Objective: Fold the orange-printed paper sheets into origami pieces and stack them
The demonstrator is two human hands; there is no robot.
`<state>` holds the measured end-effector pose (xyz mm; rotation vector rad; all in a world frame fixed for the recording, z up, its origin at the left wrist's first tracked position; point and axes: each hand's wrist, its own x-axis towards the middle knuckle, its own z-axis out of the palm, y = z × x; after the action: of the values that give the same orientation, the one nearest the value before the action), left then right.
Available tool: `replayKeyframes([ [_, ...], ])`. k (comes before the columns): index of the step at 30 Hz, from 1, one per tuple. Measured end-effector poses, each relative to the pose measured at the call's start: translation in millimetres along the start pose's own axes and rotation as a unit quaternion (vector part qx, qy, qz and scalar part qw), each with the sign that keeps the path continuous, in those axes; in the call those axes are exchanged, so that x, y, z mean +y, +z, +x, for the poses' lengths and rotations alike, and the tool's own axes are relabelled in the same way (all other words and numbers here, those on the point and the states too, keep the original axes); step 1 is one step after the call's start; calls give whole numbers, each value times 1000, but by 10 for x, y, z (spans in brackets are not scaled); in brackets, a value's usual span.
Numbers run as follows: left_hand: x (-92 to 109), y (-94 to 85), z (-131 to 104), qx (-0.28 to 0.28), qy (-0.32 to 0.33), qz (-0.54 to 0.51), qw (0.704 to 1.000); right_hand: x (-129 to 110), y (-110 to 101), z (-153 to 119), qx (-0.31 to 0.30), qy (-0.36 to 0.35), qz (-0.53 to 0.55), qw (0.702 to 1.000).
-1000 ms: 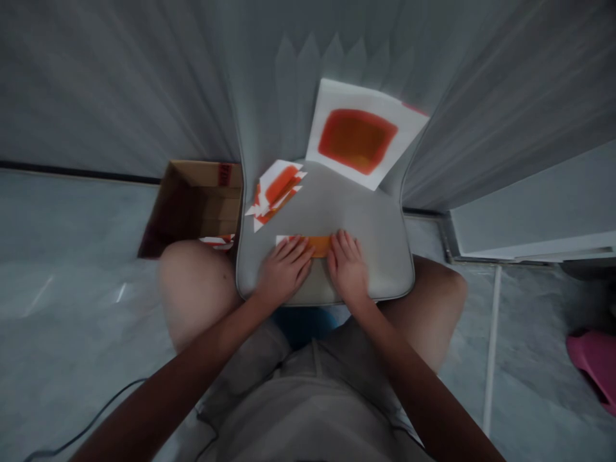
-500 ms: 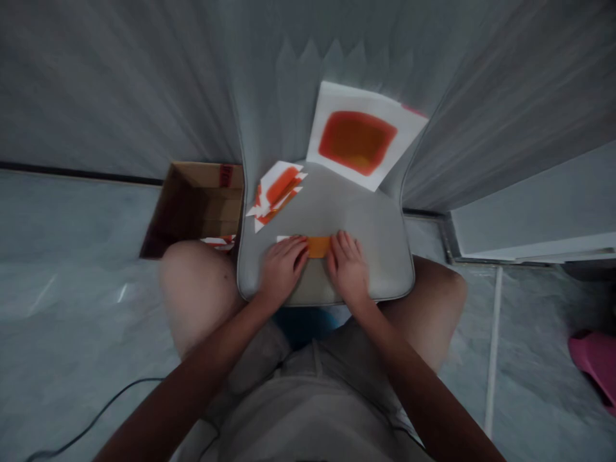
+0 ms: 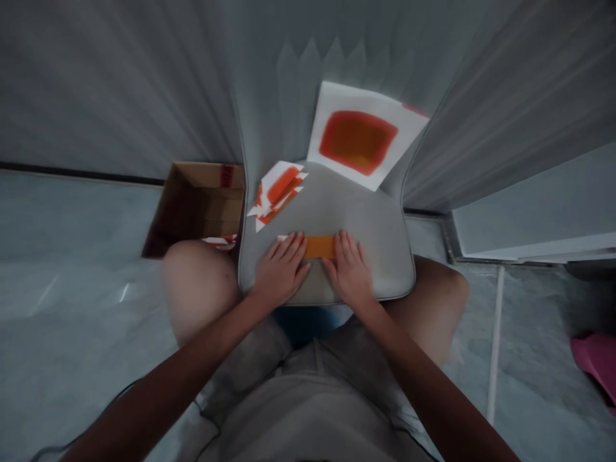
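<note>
On the grey chair seat [image 3: 356,218] lies a narrow folded strip of orange and white paper [image 3: 320,247]. My left hand [image 3: 282,266] rests flat on its left part, the thumb spread away from the fingers. Over the right end lies my right hand [image 3: 351,266], also flat, with its thumb out below the strip. Only the orange middle of the strip and a small white corner at the left show. Several folded red and white papers [image 3: 279,192] lie at the seat's left edge. A white sheet with a red-orange patch [image 3: 359,141] leans on the chair's backrest.
An open cardboard box [image 3: 206,173] stands on the floor left of the chair, with red and white paper inside. A grey curtain hangs behind. A pink object [image 3: 597,362] lies at the far right, and a dark cable runs at the lower left.
Both hands have flattened, and their thumbs have moved down off the strip. My left hand has shifted slightly left, so more of the orange middle shows.
</note>
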<state>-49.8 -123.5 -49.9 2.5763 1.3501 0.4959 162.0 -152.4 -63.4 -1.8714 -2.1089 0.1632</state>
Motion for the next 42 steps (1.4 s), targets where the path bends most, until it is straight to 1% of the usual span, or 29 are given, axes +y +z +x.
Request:
replayKeyframes([
  [3, 2, -10, -38, 5, -18, 6, 1000, 34, -31, -60, -11, -4, -7, 1000],
  [8, 3, 57, -55, 32, -54, 0, 998, 130, -77, -101, -27, -6, -21, 999],
  [10, 6, 76, -57, 37, -57, -7, 998, 94, -132, -105, -15, -5, -26, 1000],
  [12, 9, 84, -61, 40, -59, -13, 997, -36, -191, -104, 12, 0, -31, 999],
  [14, 7, 87, -67, 38, -58, -16, 997, -244, -218, -93, 24, -16, -27, 999],
  [15, 3, 87, -71, 34, -57, -17, 998, -357, -211, -85, 15, -37, -19, 999],
  [17, -9, 89, -80, 26, -55, -14, 998, -542, -161, -67, -22, -79, 0, 997],
  [19, -18, 90, -86, 21, -57, -6, 998, -606, -95, -64, -59, -93, 11, 994],
  [20, -19, 88, -87, 19, -57, -3, 998, -579, -71, -75, -72, -89, 13, 993],
  [22, -11, 80, -86, 19, -57, -4, 998, -429, -60, -135, -83, -72, 8, 994],
  [25, 16, 66, -74, 21, -60, -14, 998, -118, -109, -289, -58, -31, -19, 998],
  [27, 26, 65, -60, 22, -66, -17, 997, 22, -134, -386, -43, -15, -28, 999],
  [29, 18, 70, -47, 17, -69, -14, 997, 72, -125, -441, -35, -3, -24, 999],
  [32, -13, 70, -47, 10, -65, 1, 998, 43, -68, -446, -23, 9, -8, 1000],
  [34, -1, 50, -77, 32, -70, 14, 997, 15, -35, -427, -13, 14, 5, 1000],
  [36, 83, 21, -126, 76, -75, 19, 994, 3, -19, -414, -3, 17, 16, 1000],
  [37, 158, 10, -150, 92, -66, 16, 993, 6, -17, -411, 1, 18, 21, 1000],
  [38, 253, 7, -168, 97, -44, 4, 994, 12, -17, -411, 2, 18, 26, 999],
  [39, 364, 14, -176, 81, -6, -13, 997, 22, -18, -413, 2, 16, 32, 999],
  [40, 485, 31, -171, 44, 39, -31, 998, 33, -18, -417, -1, 12, 38, 999],
  [41, 605, 59, -153, 2, 70, -42, 997, 46, -16, -422, -5, 8, 44, 999],
  [42, 717, 95, -124, -27, 85, -47, 995, 59, -12, -428, -8, 5, 49, 999],
])
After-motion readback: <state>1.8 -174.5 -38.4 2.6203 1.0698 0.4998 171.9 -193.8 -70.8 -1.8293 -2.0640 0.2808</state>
